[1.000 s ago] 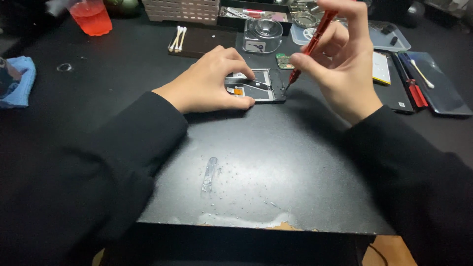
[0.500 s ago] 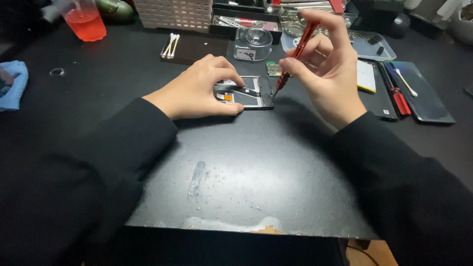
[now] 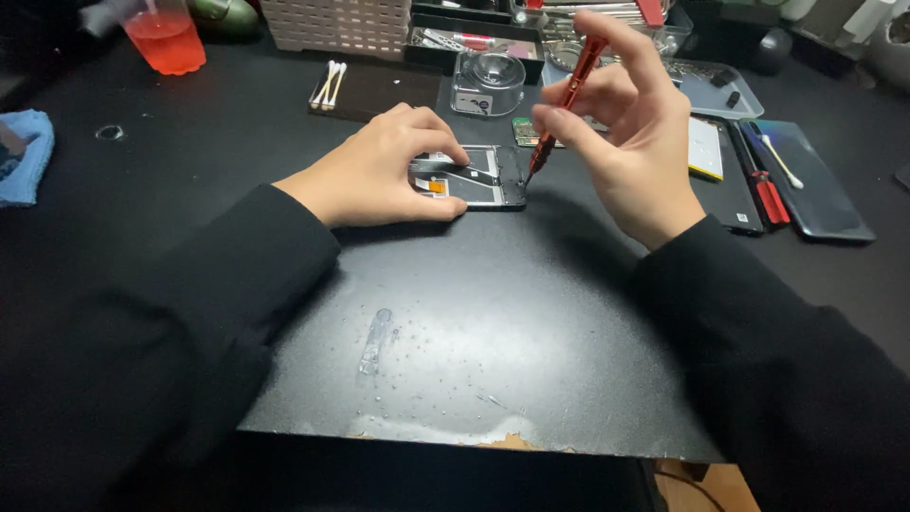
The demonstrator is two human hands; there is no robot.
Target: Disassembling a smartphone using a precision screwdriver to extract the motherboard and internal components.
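Opened phone: an opened phone (image 3: 474, 178) lies flat on the black work mat (image 3: 493, 351), at 12 o'clock of the mat's middle.
Left hand: the left hand (image 3: 379, 171) lies over the phone's left part, thumb and forefinger pinching its edges; the phone sticks out at 3 o'clock from the palm.
Right hand: the right hand (image 3: 630, 142) grips a red screwdriver (image 3: 566, 100) between thumb and fingers, tilted, its tip just beside the phone's right edge.
Cup: a clear cup (image 3: 169, 33) at 10 o'clock holds red liquid.
Tray: a dark tray (image 3: 374, 90) at 11 o'clock holds cotton swabs (image 3: 327, 83).
Dish: a clear dish (image 3: 488, 81) stands at 12 o'clock; its contents cannot be told.
Blue cloth: a blue cloth (image 3: 24, 156) lies at 9 o'clock.
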